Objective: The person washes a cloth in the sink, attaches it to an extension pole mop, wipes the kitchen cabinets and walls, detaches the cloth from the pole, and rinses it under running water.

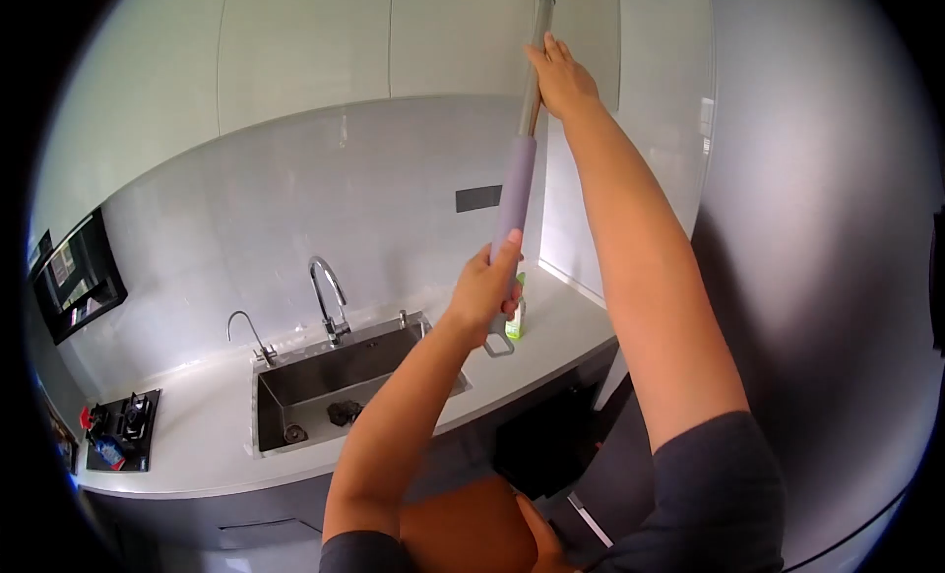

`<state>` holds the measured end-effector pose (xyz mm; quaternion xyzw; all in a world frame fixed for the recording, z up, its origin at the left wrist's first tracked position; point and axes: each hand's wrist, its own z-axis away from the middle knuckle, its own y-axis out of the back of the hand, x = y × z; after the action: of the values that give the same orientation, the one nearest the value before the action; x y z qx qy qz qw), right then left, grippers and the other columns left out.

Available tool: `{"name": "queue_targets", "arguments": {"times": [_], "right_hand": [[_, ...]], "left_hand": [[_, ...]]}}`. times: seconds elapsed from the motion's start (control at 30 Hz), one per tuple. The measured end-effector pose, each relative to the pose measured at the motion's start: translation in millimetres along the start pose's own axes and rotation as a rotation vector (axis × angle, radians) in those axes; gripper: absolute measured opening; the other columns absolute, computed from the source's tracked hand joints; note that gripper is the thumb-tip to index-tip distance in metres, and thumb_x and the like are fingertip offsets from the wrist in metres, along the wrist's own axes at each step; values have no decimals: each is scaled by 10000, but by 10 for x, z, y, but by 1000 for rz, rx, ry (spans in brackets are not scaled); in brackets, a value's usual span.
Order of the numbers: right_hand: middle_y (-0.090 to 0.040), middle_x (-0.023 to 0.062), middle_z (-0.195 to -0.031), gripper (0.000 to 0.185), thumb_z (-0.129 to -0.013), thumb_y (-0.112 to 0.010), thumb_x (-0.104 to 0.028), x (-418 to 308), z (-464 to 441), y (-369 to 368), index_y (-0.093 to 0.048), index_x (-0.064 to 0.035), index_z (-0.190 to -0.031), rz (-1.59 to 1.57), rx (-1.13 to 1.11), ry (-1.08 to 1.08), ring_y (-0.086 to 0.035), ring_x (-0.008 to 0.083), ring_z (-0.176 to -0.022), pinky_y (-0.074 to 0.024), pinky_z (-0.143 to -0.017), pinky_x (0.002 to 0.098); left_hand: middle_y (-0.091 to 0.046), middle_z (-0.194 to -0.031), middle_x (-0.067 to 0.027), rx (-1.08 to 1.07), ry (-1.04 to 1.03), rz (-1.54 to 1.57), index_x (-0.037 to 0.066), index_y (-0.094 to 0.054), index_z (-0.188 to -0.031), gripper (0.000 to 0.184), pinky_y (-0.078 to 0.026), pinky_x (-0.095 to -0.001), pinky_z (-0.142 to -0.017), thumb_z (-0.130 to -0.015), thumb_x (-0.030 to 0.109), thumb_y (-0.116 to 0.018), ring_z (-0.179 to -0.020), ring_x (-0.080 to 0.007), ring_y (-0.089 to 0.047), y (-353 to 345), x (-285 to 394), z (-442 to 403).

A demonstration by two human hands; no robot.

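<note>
A long metal pole point(530, 108) with a lilac grip point(515, 184) rises steeply through the upper middle of the view. Its top end is out of frame, and a grey hanging loop point(500, 343) shows at the bottom. My left hand point(486, 286) is closed around the lower part of the lilac grip, thumb lying up along it. Higher up, my right hand point(566, 84) holds the bare metal section loosely, with a digit across the pole and other fingers pointing upward. Behind my left hand, a green and white bottle point(515, 319) stands on the counter, partly hidden.
A steel sink point(325, 381) with a tall faucet point(328, 299) and a smaller tap point(252, 339) is set into the white counter point(202, 425). Upper cabinets point(305, 46) hang above. A gas hob point(126, 430) with a spray bottle point(103, 445) is far left. A large grey panel point(822, 228) stands right.
</note>
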<state>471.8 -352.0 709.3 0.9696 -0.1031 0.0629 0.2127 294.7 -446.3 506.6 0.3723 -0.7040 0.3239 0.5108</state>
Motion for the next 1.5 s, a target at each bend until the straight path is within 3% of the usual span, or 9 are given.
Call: {"name": "queue_targets", "arguments": {"times": [0.37, 0.43, 0.53, 0.73, 0.87, 1.03, 1.27, 1.3, 1.5], "right_hand": [[-184, 31, -1453, 420, -894, -369, -132, 9, -5, -233, -364, -258, -1295, 40, -17, -42, -224, 197, -1319, -274, -1032, 417], [-283, 108, -1402, 445, -820, -488, -87, -42, 241, -355, -416, -162, -1253, 19, 79, 45, -326, 262, -1264, -340, -979, 405], [-254, 111, -1415, 322, -882, -381, -133, -210, 620, -415, -460, -158, -1193, -39, -19, 31, -259, 247, -1301, -265, -1031, 428], [-287, 243, -1358, 273, -836, -458, -112, -860, 1707, -329, -493, -80, -1104, -280, 32, 58, -350, 354, -1225, -313, -992, 421], [-239, 288, -1356, 335, -852, -453, -107, -1484, 2301, -38, -430, -27, -1176, -491, 5, -14, -350, 415, -1189, -323, -992, 434], [-219, 384, -1303, 250, -839, -463, -99, -2177, 2636, 335, -442, 2, -1067, -542, 20, 19, -268, 468, -1232, -269, -1013, 486], [-350, 325, -1243, 296, -773, -552, -72, -2704, 2500, 1059, -492, -46, -1062, -789, 204, 55, -279, 492, -1202, -253, -970, 560], [-398, 260, -1219, 305, -765, -560, -84, -2742, 2419, 1118, -517, -83, -1067, -758, 278, 54, -330, 454, -1179, -268, -962, 550], [-508, 151, -1074, 227, -744, -579, -90, -2483, 1726, 1130, -589, -120, -969, -626, 348, 88, -412, 358, -1122, -323, -916, 502]], "left_hand": [[-420, -589, -24, -8, 81, -5, 41, -465, -954, 527, -355, -242, -409, -820, 550, -496, -438, -88, -380, 96, 57, 100], [-417, -567, -20, 31, 129, -90, 38, -467, -963, 520, -349, -244, -402, -827, 539, -493, -428, -89, -378, 183, -127, 245], [-410, -534, -11, 50, 160, -97, 36, -478, -955, 486, -345, -246, -389, -841, 508, -497, -413, -87, -381, 322, -407, 541], [-432, -515, -3, 167, 283, -291, 33, -499, -923, 423, -357, -246, -389, -854, 450, -522, -414, -81, -423, 752, -827, 1523], [-438, -505, 0, 263, 249, -440, 31, -514, -912, 412, -335, -243, -364, -850, 438, -540, -390, -82, -416, 1135, -827, 2387], [-431, -494, 11, 371, 451, -665, 36, -511, -888, 363, -322, -246, -352, -845, 392, -570, -387, -79, -407, 1470, -106, 3335], [-486, -509, -33, 562, 446, -981, 3, -550, -819, 277, -369, -271, -425, -803, 268, -629, -438, -107, -471, 1529, 779, 4218], [-484, -506, -35, 583, 450, -1007, 3, -548, -811, 262, -367, -270, -424, -800, 253, -627, -438, -107, -471, 1526, 907, 4288], [-453, -479, -29, 599, 385, -1041, 5, -530, -768, 294, -351, -266, -394, -827, 289, -582, -396, -97, -431, 1253, 1529, 4045]]}}
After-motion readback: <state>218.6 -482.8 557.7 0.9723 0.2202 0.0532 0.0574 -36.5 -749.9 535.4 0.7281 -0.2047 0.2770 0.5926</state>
